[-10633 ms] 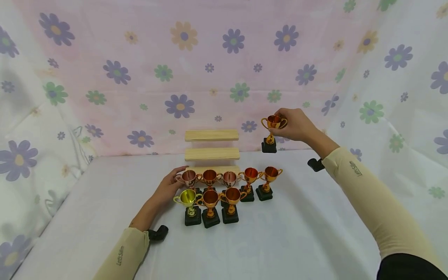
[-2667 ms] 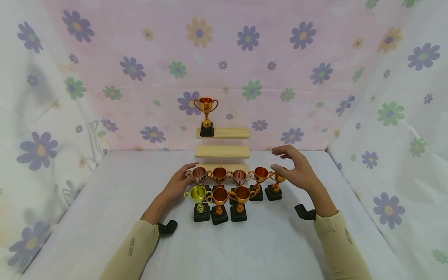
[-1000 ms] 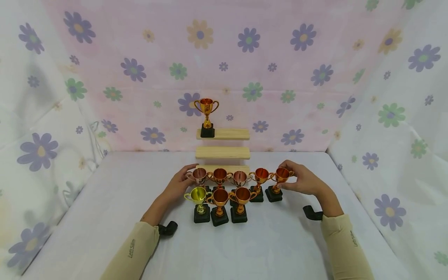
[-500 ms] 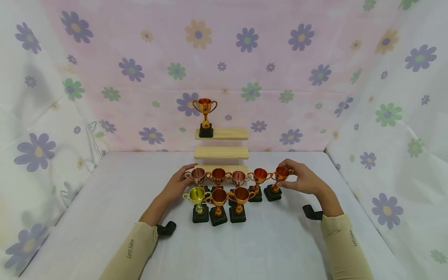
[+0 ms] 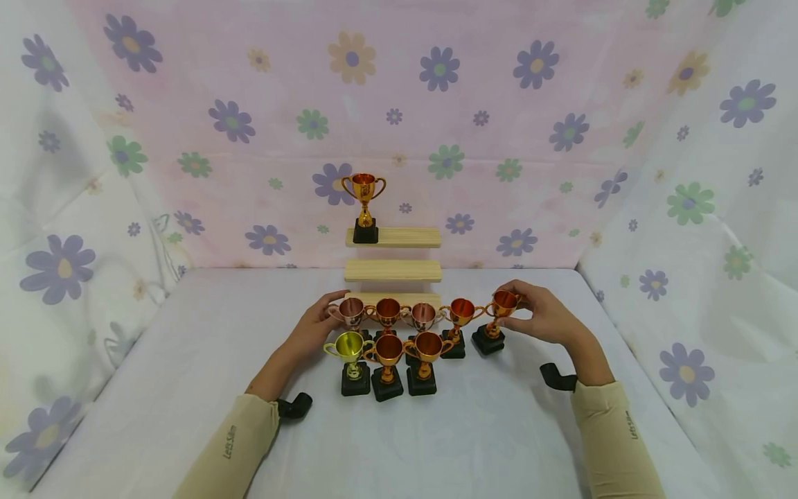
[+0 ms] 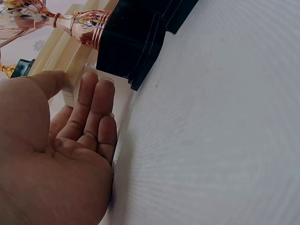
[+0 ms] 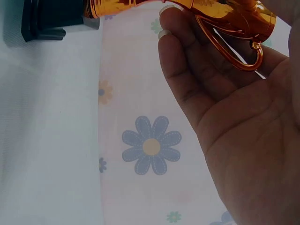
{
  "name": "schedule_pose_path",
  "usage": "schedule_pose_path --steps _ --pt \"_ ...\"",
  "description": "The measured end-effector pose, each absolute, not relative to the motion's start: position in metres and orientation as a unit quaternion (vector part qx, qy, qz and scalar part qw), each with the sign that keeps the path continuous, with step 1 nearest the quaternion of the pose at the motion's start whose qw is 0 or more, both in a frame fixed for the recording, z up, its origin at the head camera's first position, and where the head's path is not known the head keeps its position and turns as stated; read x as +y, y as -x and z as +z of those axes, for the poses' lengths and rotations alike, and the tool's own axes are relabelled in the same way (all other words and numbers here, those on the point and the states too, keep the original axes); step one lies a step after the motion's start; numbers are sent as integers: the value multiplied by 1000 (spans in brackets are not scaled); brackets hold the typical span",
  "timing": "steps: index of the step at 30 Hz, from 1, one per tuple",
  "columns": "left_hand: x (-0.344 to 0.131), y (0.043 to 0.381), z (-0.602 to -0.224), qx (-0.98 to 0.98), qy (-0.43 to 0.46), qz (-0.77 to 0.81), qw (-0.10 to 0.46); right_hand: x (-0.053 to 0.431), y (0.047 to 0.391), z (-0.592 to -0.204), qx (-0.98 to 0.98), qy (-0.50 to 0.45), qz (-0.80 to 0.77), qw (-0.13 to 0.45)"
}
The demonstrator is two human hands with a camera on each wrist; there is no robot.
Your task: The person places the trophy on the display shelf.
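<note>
My right hand [image 5: 544, 313] grips a shiny orange-bronze trophy cup [image 5: 502, 303] at the right end of the back row, fingers behind the cup and thumb in front. The cup leans a little to the right; whether its black base is off the cloth I cannot tell. In the right wrist view, fingers [image 7: 173, 56] curl around the bronze cup [image 7: 234, 18] beside its handle. My left hand [image 5: 312, 326] lies beside the pinkish trophy [image 5: 352, 312] at the row's left end. Its thumb touches the wooden shelf stand [image 6: 75, 58], and its other fingers are loosely bent, holding nothing.
One gold-orange trophy [image 5: 364, 201] stands at the left of the top shelf [image 5: 408, 238]. Below are the middle shelf [image 5: 393, 270] and the bottom shelf [image 5: 399, 298]. Several trophies crowd the stand's front, including a yellow-gold one [image 5: 349, 350]. Flowered cloth [image 5: 280, 138] hangs behind.
A trophy once in my right hand now stands on the top shelf. The right hand came down to the rightmost trophy, took hold of it and has just tilted it rightward. The left hand stayed.
</note>
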State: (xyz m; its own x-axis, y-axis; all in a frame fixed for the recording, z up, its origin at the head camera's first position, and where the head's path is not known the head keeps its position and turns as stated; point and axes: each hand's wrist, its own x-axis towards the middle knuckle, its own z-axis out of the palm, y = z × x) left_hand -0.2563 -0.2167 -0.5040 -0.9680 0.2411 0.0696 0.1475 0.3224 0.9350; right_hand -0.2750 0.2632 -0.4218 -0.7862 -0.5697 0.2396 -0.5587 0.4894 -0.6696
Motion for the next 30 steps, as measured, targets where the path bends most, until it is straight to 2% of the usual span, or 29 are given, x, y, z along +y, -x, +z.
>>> schedule_pose_path --steps 14,30 --pt "-219 261 -512 810 -123 573 36 266 276 -418 882 272 -381 -60" --pt "-221 264 -514 813 -130 566 32 264 279 -411 891 240 -380 -65"
